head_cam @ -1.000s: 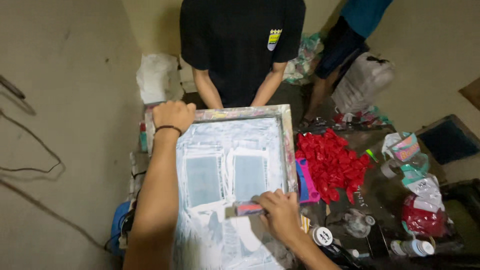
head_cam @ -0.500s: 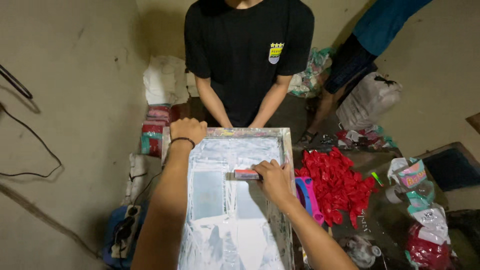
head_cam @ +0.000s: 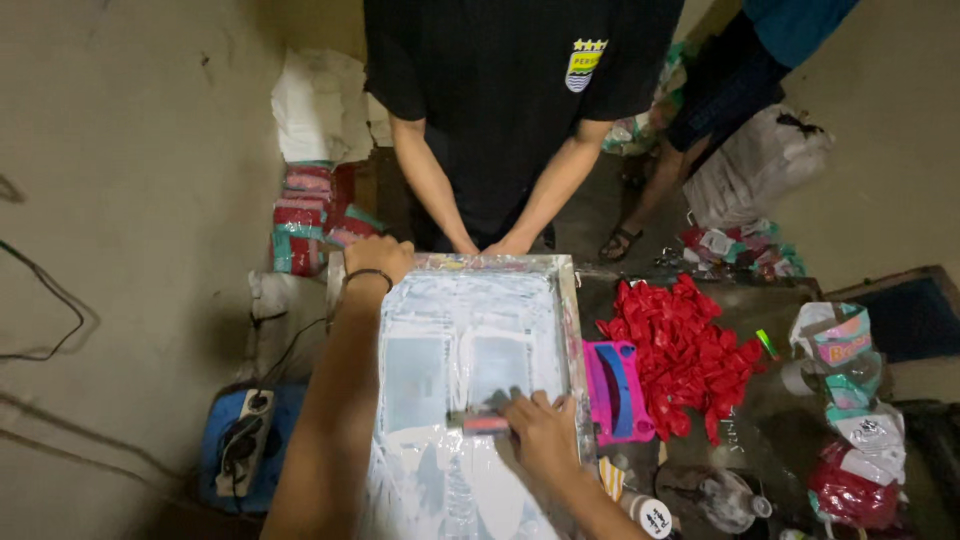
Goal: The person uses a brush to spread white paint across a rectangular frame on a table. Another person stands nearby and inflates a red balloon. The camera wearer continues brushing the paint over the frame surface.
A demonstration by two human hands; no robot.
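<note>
The right hand (head_cam: 545, 432), clamped on a small squeegee (head_cam: 478, 423), has slid back down the white-inked screen frame (head_cam: 470, 350) since half a second ago. The left hand (head_cam: 378, 258) still grips the frame's far-left corner. A heap of red balloons (head_cam: 690, 350) lies on the dark table (head_cam: 770, 420); concrete floor (head_cam: 130, 200) lies beyond.

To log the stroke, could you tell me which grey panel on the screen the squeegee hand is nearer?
The right-hand panel; the right hand sits just below it.
</note>
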